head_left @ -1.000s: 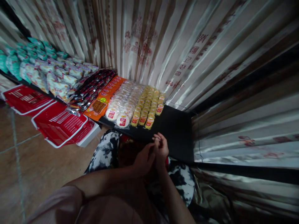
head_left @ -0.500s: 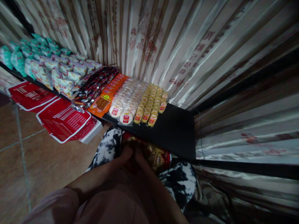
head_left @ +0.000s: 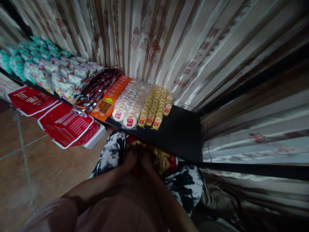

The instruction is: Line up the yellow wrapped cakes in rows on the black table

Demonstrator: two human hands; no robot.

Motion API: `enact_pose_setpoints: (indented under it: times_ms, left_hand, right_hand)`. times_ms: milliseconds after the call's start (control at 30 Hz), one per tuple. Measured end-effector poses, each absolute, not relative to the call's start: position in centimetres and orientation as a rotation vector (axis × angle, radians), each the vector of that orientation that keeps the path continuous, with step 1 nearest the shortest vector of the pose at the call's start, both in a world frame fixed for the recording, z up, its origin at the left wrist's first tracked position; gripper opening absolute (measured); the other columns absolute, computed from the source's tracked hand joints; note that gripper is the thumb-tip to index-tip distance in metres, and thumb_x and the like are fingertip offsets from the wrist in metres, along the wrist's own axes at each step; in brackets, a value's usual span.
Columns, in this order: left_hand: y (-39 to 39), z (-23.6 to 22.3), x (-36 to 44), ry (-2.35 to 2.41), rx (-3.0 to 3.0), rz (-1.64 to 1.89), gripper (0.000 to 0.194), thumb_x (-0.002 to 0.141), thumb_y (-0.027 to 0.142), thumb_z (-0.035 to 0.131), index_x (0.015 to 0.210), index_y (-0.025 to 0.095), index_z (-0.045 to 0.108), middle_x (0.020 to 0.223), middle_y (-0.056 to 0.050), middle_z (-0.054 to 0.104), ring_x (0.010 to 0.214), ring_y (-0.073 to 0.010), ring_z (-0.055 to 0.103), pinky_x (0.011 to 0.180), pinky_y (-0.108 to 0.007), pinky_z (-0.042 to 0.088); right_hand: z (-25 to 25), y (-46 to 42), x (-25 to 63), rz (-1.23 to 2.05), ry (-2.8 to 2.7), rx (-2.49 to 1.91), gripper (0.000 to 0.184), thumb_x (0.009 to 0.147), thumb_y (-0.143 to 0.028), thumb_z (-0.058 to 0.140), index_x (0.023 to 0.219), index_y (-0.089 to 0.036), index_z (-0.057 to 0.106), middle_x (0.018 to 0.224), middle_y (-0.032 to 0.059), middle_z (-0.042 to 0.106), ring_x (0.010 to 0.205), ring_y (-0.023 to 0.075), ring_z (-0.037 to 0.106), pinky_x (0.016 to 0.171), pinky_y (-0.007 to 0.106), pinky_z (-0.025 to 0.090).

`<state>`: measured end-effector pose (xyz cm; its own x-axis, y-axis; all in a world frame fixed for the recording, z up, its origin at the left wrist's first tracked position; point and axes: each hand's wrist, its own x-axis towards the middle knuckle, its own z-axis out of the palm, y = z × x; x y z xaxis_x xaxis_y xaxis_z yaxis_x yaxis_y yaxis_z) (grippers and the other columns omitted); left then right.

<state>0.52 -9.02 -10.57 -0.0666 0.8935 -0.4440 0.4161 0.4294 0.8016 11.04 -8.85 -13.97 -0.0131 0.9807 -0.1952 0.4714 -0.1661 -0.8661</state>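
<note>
My left hand (head_left: 131,158) and my right hand (head_left: 145,158) are close together between my knees, low in front of the black shelf board. Deep shadow covers the fingers of both, so neither their shape nor anything in them can be made out. Around them is a red container (head_left: 174,162), seen only in part. Yellow wrapped snacks (head_left: 163,163) lie in it, just right of my right hand. On the board above stand rows of small yellow wrapped snacks (head_left: 154,108), beside rows of round white crackers (head_left: 129,103) in clear wrappers.
The black shelf board (head_left: 184,135) runs along a patterned curtain (head_left: 149,38). Further left on it are orange packets (head_left: 103,109), dark shiny packets (head_left: 94,90), white bags (head_left: 64,80) and green bags (head_left: 16,64). Red baskets (head_left: 66,124) with white handles stand on the tiled floor (head_left: 48,180).
Both hands have shifted slightly between the knees, still side by side. The goods on the shelf stay as they were, and the view has moved a little.
</note>
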Motion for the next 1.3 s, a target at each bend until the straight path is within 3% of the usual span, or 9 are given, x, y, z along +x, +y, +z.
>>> enact_pose_setpoints:
  times_ms: [200, 400, 533, 733, 933, 1300]
  left_hand:
    - [-10.2, -8.8, 0.2, 1.548, 1.468, 0.681, 0.041, 0.077, 0.005, 0.041, 0.113, 0.016, 0.055, 0.116, -0.01, 0.061, 0.112, -0.0194, 0.054, 0.101, -0.036, 0.039]
    - [-9.5, -7.2, 0.0, 1.58, 1.53, 0.751, 0.034, 0.081, 0.012, 0.042, 0.113, 0.017, 0.055, 0.113, -0.009, 0.058, 0.108, -0.0179, 0.054, 0.098, -0.034, 0.042]
    - [-8.0, -5.5, -0.7, 1.531, 1.404, 0.888, 0.031, 0.083, 0.017, 0.044, 0.111, 0.015, 0.055, 0.112, -0.009, 0.062, 0.104, -0.0179, 0.057, 0.095, -0.034, 0.043]
    - [-6.0, -3.4, -1.1, 1.441, 1.205, 0.942, 0.028, 0.081, 0.023, 0.046, 0.105, 0.015, 0.058, 0.093, -0.005, 0.066, 0.083, -0.0152, 0.062, 0.075, -0.026, 0.05]
    - [-5.0, -1.8, -0.3, 1.403, 1.202, 0.965, 0.033, 0.083, 0.032, 0.046, 0.107, 0.013, 0.059, 0.077, -0.002, 0.064, 0.063, -0.0113, 0.057, 0.056, -0.02, 0.046]
    - [-3.3, 1.0, 5.0, 1.338, 1.608, 0.948, 0.028, 0.082, 0.026, 0.05, 0.106, 0.02, 0.062, 0.106, -0.004, 0.066, 0.098, -0.0168, 0.06, 0.093, -0.028, 0.046]
  right_hand:
    - [-11.7, -9.8, 12.5, 1.241, -1.291, -1.738, 0.026, 0.068, -0.02, 0.051, 0.086, -0.018, 0.069, 0.092, 0.0092, 0.072, 0.085, 0.0229, 0.066, 0.08, 0.038, 0.051]
    - [-8.6, -9.6, 12.9, 1.274, -1.255, -1.659, 0.026, 0.072, -0.027, 0.053, 0.092, -0.019, 0.068, 0.097, 0.0064, 0.071, 0.09, 0.0208, 0.066, 0.086, 0.038, 0.05]
    - [-6.2, -9.3, 13.6, 1.127, -1.471, -1.615, 0.024, 0.077, -0.027, 0.052, 0.094, -0.021, 0.067, 0.098, 0.0047, 0.07, 0.094, 0.0206, 0.064, 0.09, 0.039, 0.047]
    - [-3.5, -9.5, 14.0, 0.914, -1.629, -1.585, 0.024, 0.08, -0.027, 0.054, 0.1, -0.023, 0.065, 0.096, 0.0048, 0.067, 0.09, 0.0196, 0.062, 0.084, 0.035, 0.048]
    - [-1.8, -9.6, 13.7, 0.709, -1.706, -1.635, 0.024, 0.081, -0.028, 0.055, 0.104, -0.023, 0.062, 0.094, 0.0046, 0.061, 0.087, 0.019, 0.06, 0.079, 0.031, 0.049]
    - [-2.5, -8.6, 15.8, 0.298, -1.617, -1.709, 0.035, 0.085, -0.039, 0.046, 0.11, -0.015, 0.054, 0.095, 0.0119, 0.059, 0.082, 0.022, 0.058, 0.074, 0.035, 0.049]
